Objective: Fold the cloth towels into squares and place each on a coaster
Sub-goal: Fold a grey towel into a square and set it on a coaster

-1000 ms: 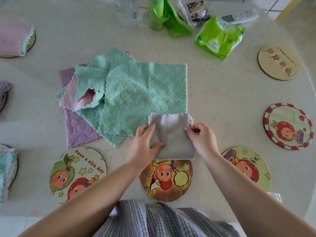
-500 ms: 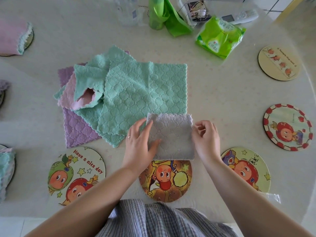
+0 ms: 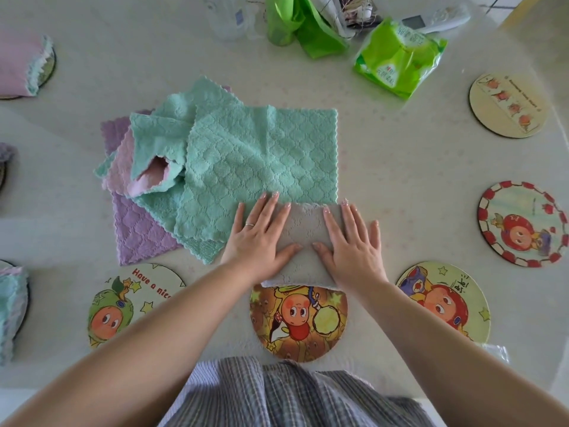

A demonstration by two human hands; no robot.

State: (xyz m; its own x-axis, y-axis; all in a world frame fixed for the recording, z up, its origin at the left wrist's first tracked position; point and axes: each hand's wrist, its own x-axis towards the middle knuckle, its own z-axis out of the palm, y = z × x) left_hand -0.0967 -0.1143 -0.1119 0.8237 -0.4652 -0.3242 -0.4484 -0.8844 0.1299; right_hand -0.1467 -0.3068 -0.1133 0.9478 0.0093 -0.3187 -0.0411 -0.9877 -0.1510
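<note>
A grey towel point(image 3: 304, 229), folded into a small square, lies on the table just beyond an orange cartoon coaster point(image 3: 298, 322). My left hand point(image 3: 260, 238) presses flat on its left half and my right hand point(image 3: 351, 241) presses flat on its right half, fingers straight. Behind it lies a pile of unfolded towels: a teal towel point(image 3: 261, 158) on top, a pink towel point(image 3: 123, 177) and a purple towel point(image 3: 138, 235) beneath.
Bare coasters lie around: a green-apple coaster point(image 3: 123, 306), a yellow coaster point(image 3: 443, 300), a red-rimmed coaster point(image 3: 520, 223) and a pale coaster point(image 3: 508, 106). Coasters at the left edge carry folded towels point(image 3: 18, 63). A green tissue pack point(image 3: 397, 57) and clutter sit at the back.
Both hands let go of the grey towel's edges and now lie flat on top of it, pressing it down.
</note>
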